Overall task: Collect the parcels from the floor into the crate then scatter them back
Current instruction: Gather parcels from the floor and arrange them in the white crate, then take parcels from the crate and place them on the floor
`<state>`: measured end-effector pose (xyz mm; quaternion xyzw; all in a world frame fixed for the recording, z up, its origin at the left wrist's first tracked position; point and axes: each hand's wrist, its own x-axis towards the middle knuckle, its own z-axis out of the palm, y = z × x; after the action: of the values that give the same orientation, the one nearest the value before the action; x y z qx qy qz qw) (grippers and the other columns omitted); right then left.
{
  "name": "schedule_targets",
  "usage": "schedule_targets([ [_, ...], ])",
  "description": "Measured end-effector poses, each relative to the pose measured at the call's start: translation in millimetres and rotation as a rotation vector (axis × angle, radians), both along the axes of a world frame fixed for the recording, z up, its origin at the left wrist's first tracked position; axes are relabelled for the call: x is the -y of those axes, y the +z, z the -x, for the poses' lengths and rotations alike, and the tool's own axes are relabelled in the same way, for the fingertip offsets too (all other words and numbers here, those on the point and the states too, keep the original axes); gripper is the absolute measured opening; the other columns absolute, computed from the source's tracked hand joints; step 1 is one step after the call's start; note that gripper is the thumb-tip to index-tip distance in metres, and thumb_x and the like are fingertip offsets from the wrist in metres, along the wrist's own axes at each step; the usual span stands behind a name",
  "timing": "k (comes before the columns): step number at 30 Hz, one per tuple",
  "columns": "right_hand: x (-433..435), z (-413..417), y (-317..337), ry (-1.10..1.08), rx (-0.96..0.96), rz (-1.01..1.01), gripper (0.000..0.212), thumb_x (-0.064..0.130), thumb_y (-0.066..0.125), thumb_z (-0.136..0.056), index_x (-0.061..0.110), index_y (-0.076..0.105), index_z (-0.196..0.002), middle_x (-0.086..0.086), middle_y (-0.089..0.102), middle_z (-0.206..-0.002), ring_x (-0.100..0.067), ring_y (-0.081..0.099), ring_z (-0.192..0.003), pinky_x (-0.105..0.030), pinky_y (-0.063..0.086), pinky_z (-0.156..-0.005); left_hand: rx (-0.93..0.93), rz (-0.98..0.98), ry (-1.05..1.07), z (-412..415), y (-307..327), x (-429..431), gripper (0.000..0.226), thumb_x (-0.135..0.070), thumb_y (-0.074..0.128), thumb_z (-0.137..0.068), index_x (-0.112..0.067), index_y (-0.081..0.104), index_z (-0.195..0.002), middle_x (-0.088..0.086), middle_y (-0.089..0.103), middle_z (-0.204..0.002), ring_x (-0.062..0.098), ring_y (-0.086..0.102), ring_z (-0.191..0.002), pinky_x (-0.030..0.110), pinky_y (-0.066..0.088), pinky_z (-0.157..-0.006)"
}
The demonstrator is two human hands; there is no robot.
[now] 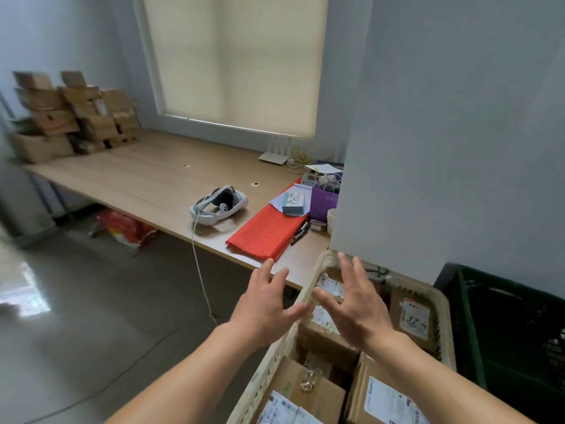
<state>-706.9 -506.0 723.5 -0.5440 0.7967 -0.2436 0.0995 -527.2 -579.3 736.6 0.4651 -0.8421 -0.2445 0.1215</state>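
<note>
A beige plastic crate [444, 313] at the lower right holds several brown cardboard parcels with white labels, among them one parcel [412, 319] against the right wall and another parcel [305, 396] near the front. My left hand [266, 307] hovers open just left of the crate's rim, over the floor. My right hand [354, 304] is open above the crate's far end, fingers spread. Neither hand holds anything.
A long wooden table [128, 179] runs behind, carrying a white headset [218, 205] with a hanging cable, a red mesh bag [266, 228], a purple box and stacked cartons [73, 114]. A dark green crate [516, 325] stands to the right. Grey floor [91, 332] lies left.
</note>
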Motion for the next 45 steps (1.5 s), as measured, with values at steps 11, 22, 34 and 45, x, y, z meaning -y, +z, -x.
schedule_targets([
  [11,1.2,-28.1,19.0,0.353,-0.066,0.116,0.108,0.096,0.014,-0.073,0.041,-0.011,-0.162,-0.001,-0.01,-0.174,-0.024,0.007,-0.16,-0.053,0.026,-0.122,-0.079,0.117,0.29,-48.4,3.0,-50.4,0.09,-0.062,0.061,-0.089,-0.027,0.019,-0.16,-0.009,-0.006,-0.168,0.018,-0.002,-0.156,0.047,0.025,-0.123],
  [22,-24.8,-142.2,23.0,0.712,-0.029,0.179,0.107,0.089,0.024,-0.076,0.036,-0.001,-0.165,-0.007,-0.001,-0.174,-0.029,0.021,-0.157,-0.048,0.035,-0.117,-0.068,0.182,0.688,-162.0,13.5,-152.2,0.09,-0.062,0.061,-0.089,-0.027,0.019,-0.16,-0.007,-0.008,-0.168,0.021,0.004,-0.156,0.042,0.023,-0.123],
  [34,-111.5,-321.3,35.1,1.084,-0.021,0.158,0.111,0.092,0.022,-0.072,0.036,-0.004,-0.165,-0.005,-0.004,-0.174,-0.029,0.019,-0.157,-0.044,0.031,-0.119,-0.021,0.207,1.074,-315.3,21.0,-304.0,0.09,-0.064,0.058,-0.09,-0.025,0.017,-0.16,-0.007,-0.01,-0.167,0.016,0.006,-0.155,0.036,0.027,-0.121],
  [45,-215.1,-461.1,55.8,1.317,-0.016,0.205,0.109,0.091,0.018,-0.072,0.039,-0.008,-0.163,-0.002,-0.009,-0.174,-0.024,0.007,-0.16,-0.042,0.024,-0.121,-0.016,0.221,1.323,-421.1,32.1,-446.0,0.089,-0.064,0.057,-0.09,-0.028,0.015,-0.16,-0.013,-0.014,-0.166,0.014,0.004,-0.155,0.039,0.03,-0.119],
])
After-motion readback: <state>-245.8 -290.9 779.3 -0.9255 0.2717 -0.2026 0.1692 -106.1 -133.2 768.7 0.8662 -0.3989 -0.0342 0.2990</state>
